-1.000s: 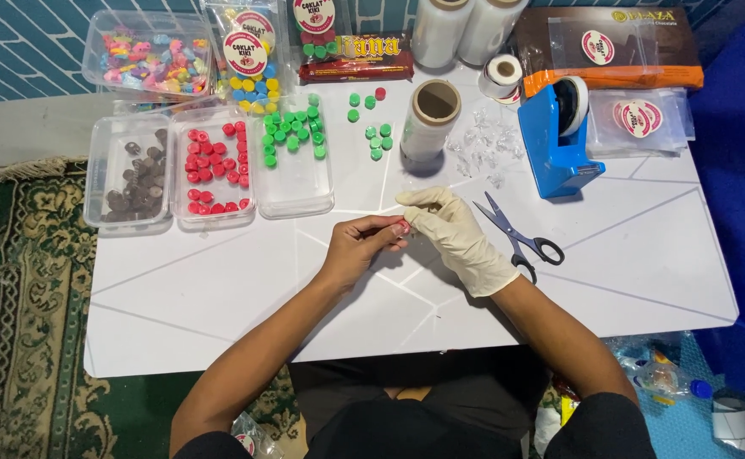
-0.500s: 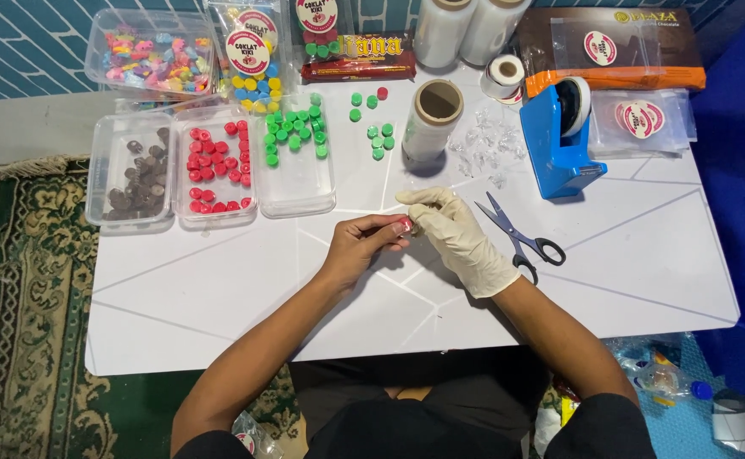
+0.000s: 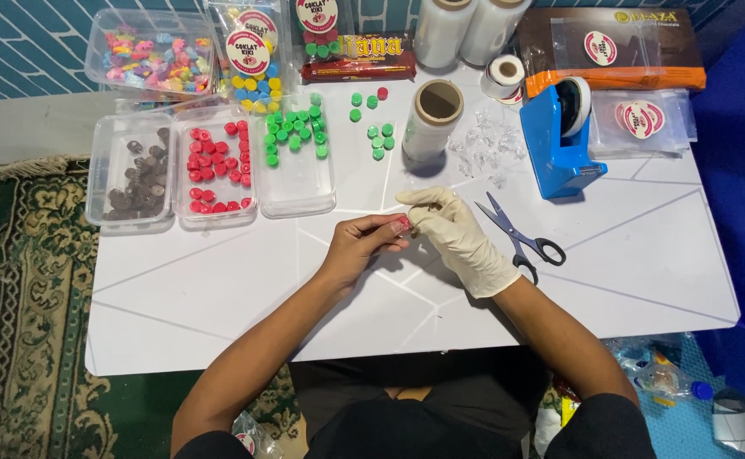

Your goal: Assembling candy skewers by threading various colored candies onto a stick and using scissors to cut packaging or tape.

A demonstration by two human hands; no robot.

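Note:
My bare left hand and my right hand, which wears a cream glove, meet over the middle of the white table. Between their fingertips they pinch one small red round sweet, partly hidden by the fingers and seemingly in clear wrap. Nearest to the hands lie the black-handled scissors, just to the right, and a roll of clear film standing behind them.
At the back left stand clear trays of brown, red and green sweets. Loose green sweets, a blue tape dispenser, clear wrapper scraps, bags and boxes line the far edge. A patterned rug lies left.
Both hands stay together at the table's middle, holding the red sweet; the fingers shift only slightly.

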